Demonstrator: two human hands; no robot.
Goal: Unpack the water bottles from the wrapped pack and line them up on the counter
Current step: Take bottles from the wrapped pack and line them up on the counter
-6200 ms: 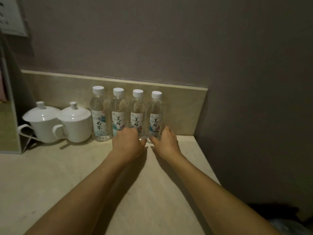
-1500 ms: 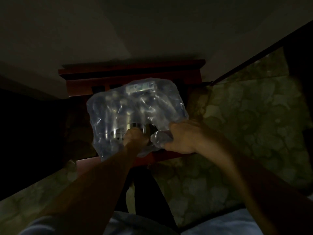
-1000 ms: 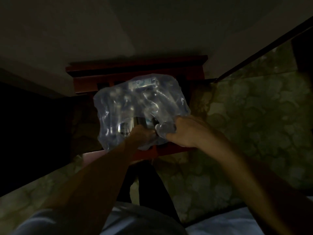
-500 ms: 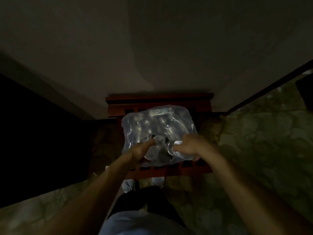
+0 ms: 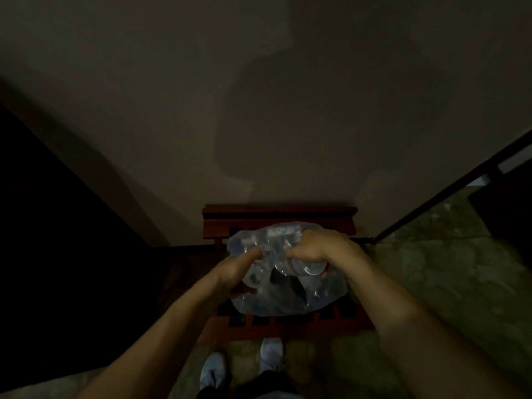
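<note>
Looking straight down in pretty dim light, the person stands over a dark red slatted wooden rack point(image 5: 288, 331) pushed up against a plain wall point(image 5: 259, 110), and the wrapped pack point(image 5: 322, 295) of water bottles sits on top of that rack, so it's nowhere near a counter yet. The clear plastic wrap looks crumpled and torn open on the near side, with a dark gap showing in the middle. The right hand point(image 5: 316, 246) reaches over the top of the pack and its grip is curled round a water bottle point(image 5: 309, 267), whose round end faces the camera just below the knuckles. The left hand point(image 5: 236, 269) comes in from the left edge of the pack, fingers point(image 5: 254, 252) stretched toward another bottle end point(image 5: 266, 251); it's too murky to say whether that grip is actually holding anything or just touching the wrap. Both bare forearms run up from the bottom corners. Below the rack, two light-coloured shoes point(image 5: 214, 370) stand on a mottled greenish floor point(image 5: 446, 283), and a dark rail point(image 5: 446, 197) cuts diagonally across the right side.
</note>
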